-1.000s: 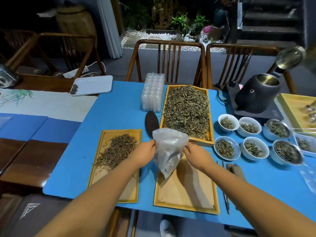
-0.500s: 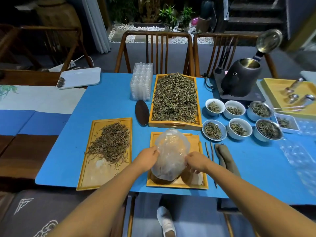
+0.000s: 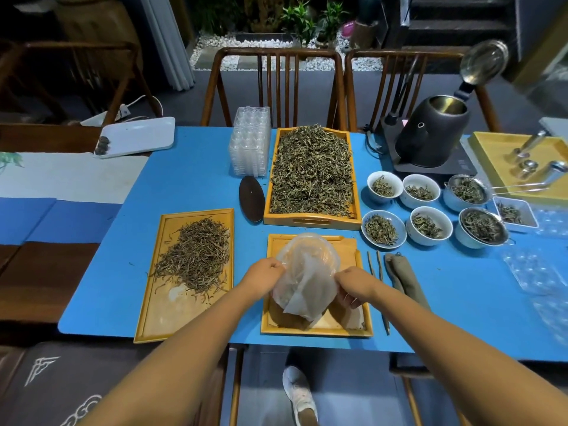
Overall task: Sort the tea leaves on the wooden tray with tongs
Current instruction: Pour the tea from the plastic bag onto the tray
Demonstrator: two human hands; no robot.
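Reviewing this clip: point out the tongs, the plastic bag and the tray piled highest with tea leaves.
tongs [image 3: 378, 290], head view, on the middle of the thin sticks lying right of the near tray.
plastic bag [image 3: 307, 272], head view, on its crumpled middle between both hands.
full tray [image 3: 312, 222], head view, on its near wooden wall.

Both bare forearms are stretched forward, converging towards twelve o'clock. The left hand [image 3: 265, 272] is curled at nine o'clock of the right hand [image 3: 353, 284], each pinching thin plastic.
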